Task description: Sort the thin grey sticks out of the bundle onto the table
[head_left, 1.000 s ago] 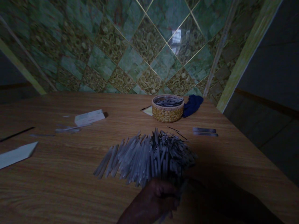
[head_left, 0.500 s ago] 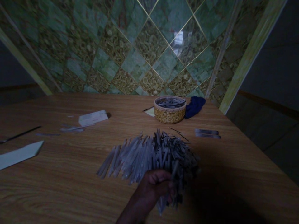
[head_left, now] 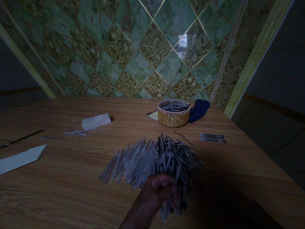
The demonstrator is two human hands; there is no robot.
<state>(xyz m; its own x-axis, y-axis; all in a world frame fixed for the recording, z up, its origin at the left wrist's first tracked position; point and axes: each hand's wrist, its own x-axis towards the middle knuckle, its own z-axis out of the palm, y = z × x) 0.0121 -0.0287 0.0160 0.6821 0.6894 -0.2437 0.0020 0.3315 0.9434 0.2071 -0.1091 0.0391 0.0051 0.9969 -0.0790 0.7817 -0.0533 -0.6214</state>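
My left hand (head_left: 159,195) reaches in from the bottom, its fingers curled and closed around a few slim translucent plastic-wrapped sticks (head_left: 178,174). Some pale ends poke out below the fingers. Just beyond the hand lies a wide pile of similar wrapped sticks (head_left: 143,162), fanned out on the wooden table (head_left: 76,184). The pile's right part (head_left: 181,152) is darker and more tangled. My right hand does not show; a dark area covers the lower right, and I cannot tell whether an arm is in it.
A round woven basket (head_left: 173,119) full of similar sticks stands at the back, beside a dark blue cloth (head_left: 199,110). Two wrapped sticks (head_left: 212,138) lie at right. A white box (head_left: 96,121), loose strips (head_left: 75,132), a black stick (head_left: 22,138) and pale folded paper (head_left: 22,159) are at left.
The view has shifted slightly. At the lower right the dark area has changed shape and now spreads farther right. My left hand keeps its grip in nearly the same place.
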